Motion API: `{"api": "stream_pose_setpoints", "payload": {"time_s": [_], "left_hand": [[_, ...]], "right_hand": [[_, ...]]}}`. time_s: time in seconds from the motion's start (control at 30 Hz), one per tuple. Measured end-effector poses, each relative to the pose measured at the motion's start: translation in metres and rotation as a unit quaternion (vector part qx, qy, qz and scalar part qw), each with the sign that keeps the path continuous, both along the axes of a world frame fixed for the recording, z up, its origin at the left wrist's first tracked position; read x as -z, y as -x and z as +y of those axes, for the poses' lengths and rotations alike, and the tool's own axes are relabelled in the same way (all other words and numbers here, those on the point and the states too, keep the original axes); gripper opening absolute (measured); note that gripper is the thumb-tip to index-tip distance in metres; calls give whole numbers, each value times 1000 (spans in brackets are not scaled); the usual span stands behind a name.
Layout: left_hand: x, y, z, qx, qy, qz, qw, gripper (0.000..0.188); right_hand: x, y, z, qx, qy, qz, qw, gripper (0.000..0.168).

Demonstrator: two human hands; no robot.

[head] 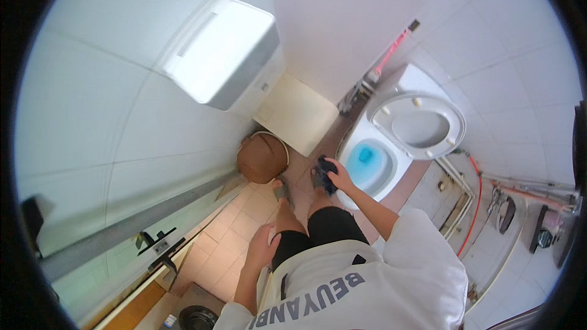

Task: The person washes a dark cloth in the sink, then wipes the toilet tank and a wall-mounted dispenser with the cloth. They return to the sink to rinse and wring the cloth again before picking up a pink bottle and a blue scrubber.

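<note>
My right hand (338,175) grips a dark bundle (327,174), which looks like cloth, beside the front of a white toilet bowl (393,165). Blue liquid lies in the bowl, and both the toilet seat (451,135) and lid are raised. Down by the left leg of my black shorts (293,245), my left hand (263,244) has its thumb apart from the fingers and shows nothing in it; part of its palm side is hidden. My feet, in sandals or slippers, are on the tiled floor.
A brown round bin (261,158) stands near a pale cabinet (298,110), under a white wall-mounted box (224,50). A pink-handled brush (392,52) leans behind the toilet. A door with a black handle (167,263) is at left; pipes and a red hose (479,201) run at right.
</note>
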State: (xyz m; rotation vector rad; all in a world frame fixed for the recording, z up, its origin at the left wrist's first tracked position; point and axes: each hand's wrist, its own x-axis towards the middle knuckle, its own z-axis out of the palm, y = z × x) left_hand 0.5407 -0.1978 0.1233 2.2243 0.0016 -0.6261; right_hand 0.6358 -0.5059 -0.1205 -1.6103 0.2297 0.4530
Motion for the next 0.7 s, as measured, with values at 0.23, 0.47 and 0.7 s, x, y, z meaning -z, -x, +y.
{"api": "stream_pose_setpoints", "payload": {"time_s": [0.23, 0.47, 0.7], "left_hand": [[-35, 69, -1, -143, 45, -15, 989, 34], [-56, 193, 44, -136, 31, 168, 976, 35], [-137, 339, 81, -266, 194, 96, 939, 42]], "right_hand": [[-179, -23, -23, 19, -174, 143, 974, 61], [-247, 21, 94, -149, -256, 162, 941, 74], [-324, 139, 240, -277, -255, 227, 898, 58]]}}
